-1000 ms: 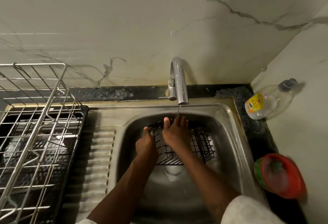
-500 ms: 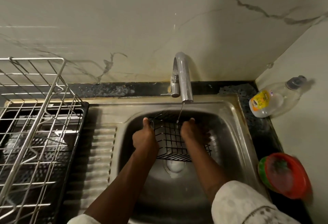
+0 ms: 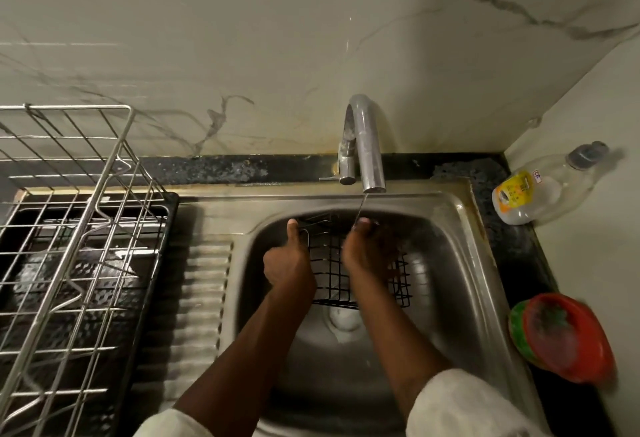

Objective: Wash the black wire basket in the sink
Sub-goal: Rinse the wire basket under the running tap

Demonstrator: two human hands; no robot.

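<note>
1. The black wire basket [image 3: 346, 270] sits down in the sink [image 3: 460, 263], held between the two hands. The tap [image 3: 367, 145] stands just beyond the fingertips.
2. The left hand [image 3: 289, 263] grips the basket's left edge, fingers curled round the wire and thumb standing up along the rim.
3. The right hand [image 3: 370, 249] lies over the wires just right of the left hand. It is blurred, so I cannot tell whether it grasps the mesh or rubs flat across it.
4. A thin stream of water [image 3: 360, 211] falls from the spout onto the tip of the right hand, at the basket's far edge.
5. To wash it well, I'd say the left hand should anchor firmly while the right works along every wire, crossings especially. Then turn the basket so each face passes under that thin stream.
6. Keep it low over the drain [image 3: 344, 320], below the wrists, so splashes stay off the desk [image 3: 512, 246] to the right of the right hand.
</note>
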